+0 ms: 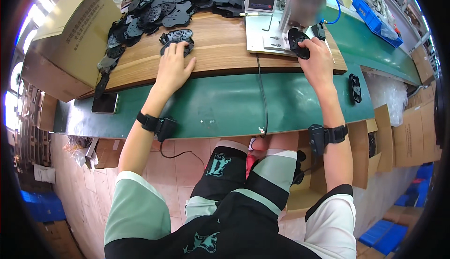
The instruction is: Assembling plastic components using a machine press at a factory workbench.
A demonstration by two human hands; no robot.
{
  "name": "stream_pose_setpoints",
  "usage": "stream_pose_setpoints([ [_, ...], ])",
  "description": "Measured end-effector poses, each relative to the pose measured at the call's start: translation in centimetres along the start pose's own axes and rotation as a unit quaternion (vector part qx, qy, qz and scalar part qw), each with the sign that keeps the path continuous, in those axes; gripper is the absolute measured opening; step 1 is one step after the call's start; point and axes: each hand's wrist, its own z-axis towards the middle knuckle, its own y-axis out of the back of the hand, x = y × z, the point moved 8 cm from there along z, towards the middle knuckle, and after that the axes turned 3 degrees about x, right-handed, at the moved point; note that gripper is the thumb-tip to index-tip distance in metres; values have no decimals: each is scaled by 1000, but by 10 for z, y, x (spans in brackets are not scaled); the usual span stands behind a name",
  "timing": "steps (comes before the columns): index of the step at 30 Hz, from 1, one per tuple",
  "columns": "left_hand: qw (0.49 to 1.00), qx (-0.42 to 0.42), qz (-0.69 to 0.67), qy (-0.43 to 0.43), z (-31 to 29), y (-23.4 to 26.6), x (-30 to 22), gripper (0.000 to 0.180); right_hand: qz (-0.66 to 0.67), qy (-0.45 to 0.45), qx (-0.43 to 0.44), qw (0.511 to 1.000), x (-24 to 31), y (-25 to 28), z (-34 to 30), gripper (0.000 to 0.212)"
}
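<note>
The green bench point(220, 104) carries a wooden board point(220, 48), on which stands a machine with a white base point(255, 38). At its right side, the right hand point(318, 60) pinches a curved black shell point(295, 38) by its near end; the left hand point(173, 67) rests its fingers on a black part point(188, 48), thumb spread away. Working well here would mean steadying the shell square to the machine, fingertips clear of the space beneath its head, with the left hand's touch kept light. That head is blurred, so the shell seems close beneath it, but contact is uncertain. Some right fingertips are hidden, as is much of the part under the left hand.
</note>
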Motion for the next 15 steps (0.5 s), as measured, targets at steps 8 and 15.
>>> stream_pose_setpoints([
  [8,999,-41,-9,10,3,26,19,36,4,-5,-10,1000,0,1,-2,24],
  [15,995,-59,-35,67,1,58,15,31,10,0,-14,1000,-2,-4,1,27],
])
